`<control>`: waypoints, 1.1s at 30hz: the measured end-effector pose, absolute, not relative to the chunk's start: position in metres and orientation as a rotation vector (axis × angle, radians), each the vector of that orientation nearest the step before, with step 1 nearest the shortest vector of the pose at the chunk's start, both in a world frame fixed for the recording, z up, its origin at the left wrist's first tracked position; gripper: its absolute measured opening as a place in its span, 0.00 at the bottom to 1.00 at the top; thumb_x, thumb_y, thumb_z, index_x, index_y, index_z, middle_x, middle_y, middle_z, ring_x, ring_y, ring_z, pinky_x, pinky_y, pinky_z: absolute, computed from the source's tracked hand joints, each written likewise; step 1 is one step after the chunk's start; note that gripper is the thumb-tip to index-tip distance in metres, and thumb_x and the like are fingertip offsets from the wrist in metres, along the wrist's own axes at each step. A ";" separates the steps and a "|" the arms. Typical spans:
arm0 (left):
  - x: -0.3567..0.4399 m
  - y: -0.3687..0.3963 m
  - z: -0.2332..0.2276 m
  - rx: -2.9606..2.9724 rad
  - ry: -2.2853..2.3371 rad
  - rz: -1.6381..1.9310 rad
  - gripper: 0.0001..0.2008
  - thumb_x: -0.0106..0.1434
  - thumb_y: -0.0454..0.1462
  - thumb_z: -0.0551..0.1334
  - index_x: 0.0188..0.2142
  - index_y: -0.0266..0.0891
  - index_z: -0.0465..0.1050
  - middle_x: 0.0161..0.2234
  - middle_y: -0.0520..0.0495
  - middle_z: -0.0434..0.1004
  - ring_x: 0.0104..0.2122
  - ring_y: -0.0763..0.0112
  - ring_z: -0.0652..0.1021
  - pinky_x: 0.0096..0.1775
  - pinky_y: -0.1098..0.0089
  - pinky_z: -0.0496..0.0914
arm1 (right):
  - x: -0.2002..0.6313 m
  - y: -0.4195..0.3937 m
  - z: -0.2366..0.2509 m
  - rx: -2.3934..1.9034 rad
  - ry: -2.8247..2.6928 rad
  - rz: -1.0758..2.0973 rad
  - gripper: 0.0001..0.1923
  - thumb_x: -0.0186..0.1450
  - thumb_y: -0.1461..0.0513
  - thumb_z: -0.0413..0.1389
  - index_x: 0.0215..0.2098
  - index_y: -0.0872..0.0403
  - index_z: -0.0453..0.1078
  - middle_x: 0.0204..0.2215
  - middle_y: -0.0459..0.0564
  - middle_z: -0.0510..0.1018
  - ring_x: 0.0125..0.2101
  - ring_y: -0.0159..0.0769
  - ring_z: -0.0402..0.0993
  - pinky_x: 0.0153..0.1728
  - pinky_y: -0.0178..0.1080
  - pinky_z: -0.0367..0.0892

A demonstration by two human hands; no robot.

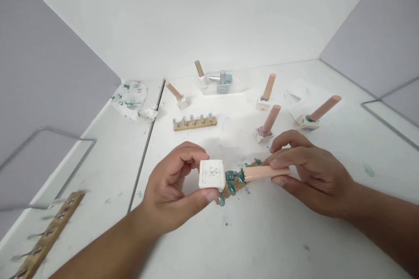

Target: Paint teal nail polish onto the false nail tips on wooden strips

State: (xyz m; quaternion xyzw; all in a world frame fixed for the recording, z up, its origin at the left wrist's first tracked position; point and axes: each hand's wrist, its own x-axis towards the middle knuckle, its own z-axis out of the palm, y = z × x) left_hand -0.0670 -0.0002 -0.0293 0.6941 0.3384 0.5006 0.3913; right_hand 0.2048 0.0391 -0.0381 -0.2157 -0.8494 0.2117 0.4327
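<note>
My left hand grips a square white nail polish bottle between thumb and fingers, its teal-smeared threaded neck pointing right. In my right hand is the long peach-coloured cap, pinched near its far end. Cap and neck are apart by a small gap, with teal polish showing around the cap's rim. Below them lies a wooden nail-tip stand with several glossy teal nail tips, partly hidden behind the bottle and cap. Whether a brush spans the gap is unclear.
Several closed polish bottles stand around: peach-capped ones. A clear tray holds more bottles at the back. Another nail-tip stand sits mid-table, one at lower left. Stained tissue lies back left.
</note>
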 end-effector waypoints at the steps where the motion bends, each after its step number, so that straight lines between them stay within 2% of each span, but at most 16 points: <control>1: -0.066 0.000 -0.030 1.786 0.860 1.270 0.17 0.58 0.33 0.70 0.47 0.43 0.73 0.35 0.47 0.71 0.34 0.69 0.73 0.35 0.71 0.71 | 0.203 0.038 -0.038 -0.542 -2.121 0.494 0.13 0.62 0.70 0.57 0.43 0.50 0.68 0.26 0.46 0.76 0.35 0.40 0.70 0.35 0.43 0.72; 7: -0.062 -0.003 -0.028 1.923 0.869 1.254 0.19 0.58 0.33 0.70 0.49 0.43 0.73 0.35 0.45 0.72 0.35 0.66 0.73 0.34 0.67 0.71 | 0.197 0.029 -0.037 -0.578 -2.193 0.353 0.06 0.65 0.67 0.56 0.39 0.50 0.67 0.28 0.47 0.79 0.36 0.41 0.71 0.36 0.46 0.69; 17: -0.071 0.002 -0.023 1.887 0.905 1.195 0.12 0.58 0.32 0.70 0.42 0.41 0.74 0.33 0.48 0.72 0.32 0.70 0.72 0.33 0.68 0.70 | 0.207 0.037 -0.031 -0.534 -2.174 0.454 0.08 0.63 0.68 0.58 0.39 0.50 0.69 0.24 0.45 0.75 0.32 0.39 0.71 0.35 0.45 0.68; 23: -0.078 0.009 -0.027 1.846 1.016 1.229 0.12 0.59 0.33 0.70 0.42 0.41 0.74 0.33 0.49 0.71 0.32 0.70 0.72 0.34 0.68 0.71 | 0.211 0.036 -0.030 -0.568 -2.312 0.398 0.05 0.64 0.66 0.56 0.36 0.48 0.67 0.23 0.44 0.74 0.30 0.39 0.71 0.35 0.47 0.65; 27: -0.077 0.011 -0.028 1.856 0.956 1.229 0.14 0.58 0.31 0.70 0.44 0.40 0.73 0.33 0.49 0.72 0.31 0.71 0.73 0.32 0.69 0.70 | 0.209 0.033 -0.028 -0.563 -2.375 0.352 0.03 0.65 0.65 0.56 0.36 0.50 0.67 0.22 0.44 0.73 0.29 0.38 0.71 0.34 0.45 0.63; 33: -0.077 0.012 -0.028 1.858 0.925 1.272 0.14 0.57 0.30 0.71 0.42 0.37 0.74 0.31 0.50 0.71 0.32 0.72 0.73 0.32 0.70 0.70 | 0.207 0.031 -0.024 -0.594 -2.346 0.345 0.05 0.65 0.66 0.56 0.36 0.50 0.68 0.22 0.45 0.72 0.30 0.39 0.70 0.33 0.45 0.64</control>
